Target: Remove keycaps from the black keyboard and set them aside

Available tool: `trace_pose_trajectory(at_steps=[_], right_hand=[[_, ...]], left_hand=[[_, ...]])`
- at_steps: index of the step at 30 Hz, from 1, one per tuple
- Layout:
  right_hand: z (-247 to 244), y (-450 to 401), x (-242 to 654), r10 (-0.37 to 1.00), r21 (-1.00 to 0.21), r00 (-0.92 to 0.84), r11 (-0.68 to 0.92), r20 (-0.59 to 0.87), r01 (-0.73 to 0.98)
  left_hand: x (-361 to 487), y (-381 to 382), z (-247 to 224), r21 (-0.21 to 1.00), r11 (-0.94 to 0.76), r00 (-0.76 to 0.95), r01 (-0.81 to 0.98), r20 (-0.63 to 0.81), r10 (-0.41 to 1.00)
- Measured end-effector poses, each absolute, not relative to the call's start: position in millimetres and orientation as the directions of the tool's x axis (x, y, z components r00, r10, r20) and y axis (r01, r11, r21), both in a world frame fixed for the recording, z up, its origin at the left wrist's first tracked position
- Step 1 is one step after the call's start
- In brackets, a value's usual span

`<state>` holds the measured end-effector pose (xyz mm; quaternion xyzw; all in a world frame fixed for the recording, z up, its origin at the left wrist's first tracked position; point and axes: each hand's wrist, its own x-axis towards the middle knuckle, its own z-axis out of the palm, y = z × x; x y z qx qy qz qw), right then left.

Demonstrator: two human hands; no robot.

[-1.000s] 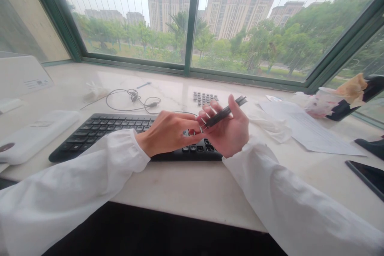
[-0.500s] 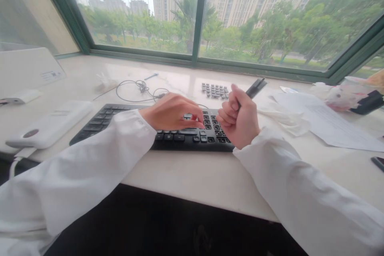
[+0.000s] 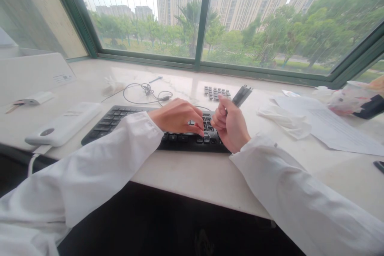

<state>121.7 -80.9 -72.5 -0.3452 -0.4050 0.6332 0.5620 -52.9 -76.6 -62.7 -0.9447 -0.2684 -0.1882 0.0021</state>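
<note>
A black keyboard (image 3: 105, 124) lies on the white counter, its right-hand block bare of keycaps, with the sockets showing. Over it, my left hand (image 3: 180, 116) has thumb and forefinger drawn together close to the arrow-key area; anything between the tips is too small to make out. My right hand (image 3: 229, 126) is a fist above the keyboard's right end. From the top of that fist sticks a dark brush (image 3: 242, 95), its splayed end tilted up and right, its lower part hidden by the fingers. Behind the keyboard, loose keycaps (image 3: 215, 92) stand in rows.
A coiled black cable (image 3: 147, 88) and a small blue stick (image 3: 155, 79) lie at the back. Left are a white power bank (image 3: 64, 124) and a white box (image 3: 33, 70). Right are crumpled tissue (image 3: 285, 122), a paper sheet (image 3: 339, 132) and a plastic bag (image 3: 342, 100).
The brush in my right hand has turned, and its end looks more splayed. My right hand has come slightly closer to my left. The whole view has shifted a little.
</note>
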Motion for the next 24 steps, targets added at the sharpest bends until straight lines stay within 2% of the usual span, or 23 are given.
trace_pose_trajectory(at_steps=[11, 24], right_hand=[[-70.1, -79.0, 124.6, 0.976, -0.937, -0.208, -0.136, -0.071, -0.321], [-76.2, -76.6, 100.1, 0.999, -0.907, 0.006, -0.034, -0.04, -0.419]], left_hand=[[-51.4, -81.8, -63.3, 0.06, -0.836, 0.783, 0.545, 0.32, 0.533], [-49.3, -86.2, -61.7, 0.123, -0.848, 0.792, 0.516, 0.307, 0.527]])
